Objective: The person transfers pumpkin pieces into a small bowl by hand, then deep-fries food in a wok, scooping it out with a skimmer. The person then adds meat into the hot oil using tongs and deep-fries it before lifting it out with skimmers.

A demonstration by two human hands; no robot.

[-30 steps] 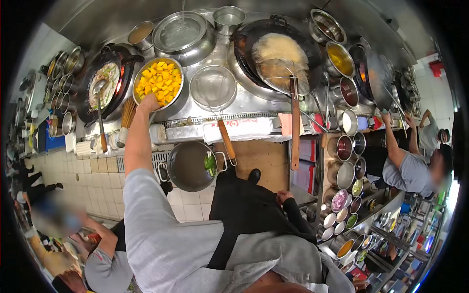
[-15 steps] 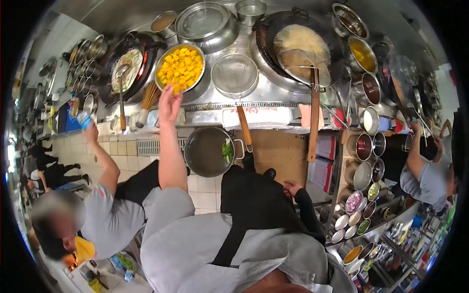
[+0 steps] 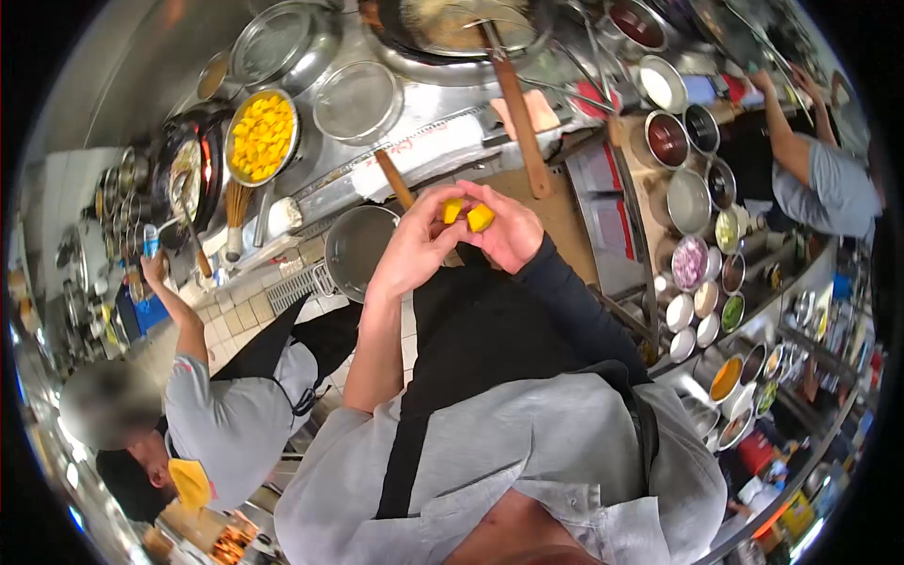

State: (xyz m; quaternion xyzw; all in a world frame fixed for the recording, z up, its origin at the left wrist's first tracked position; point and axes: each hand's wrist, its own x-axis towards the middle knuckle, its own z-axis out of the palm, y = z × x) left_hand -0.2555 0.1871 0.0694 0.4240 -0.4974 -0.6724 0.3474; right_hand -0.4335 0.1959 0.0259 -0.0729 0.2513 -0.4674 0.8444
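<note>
My left hand (image 3: 414,240) and my right hand (image 3: 508,229) meet in front of my black apron. Each has its fingers closed on a yellow piece: the left one (image 3: 452,210) shows between thumb and fingers, and the right one (image 3: 480,217) sits close beside it. A metal bowl (image 3: 229,151) full of yellow chunks (image 3: 262,137) rests on the steel counter, up and to the left of my hands. Right of that bowl lies a round strainer (image 3: 356,102), its wooden handle (image 3: 395,179) reaching down near my left hand.
Below the counter stands a large pot (image 3: 358,250). A wok (image 3: 414,38) with a long-handled skimmer (image 3: 523,122) is at the top, another wok (image 3: 186,179) at the left. Small bowls of ingredients (image 3: 690,262) line the right. Co-workers stand on both sides.
My left hand has come back from the bowl with a yellow piece. My right hand has risen from beside the apron to meet it. The view has turned and shifted.
</note>
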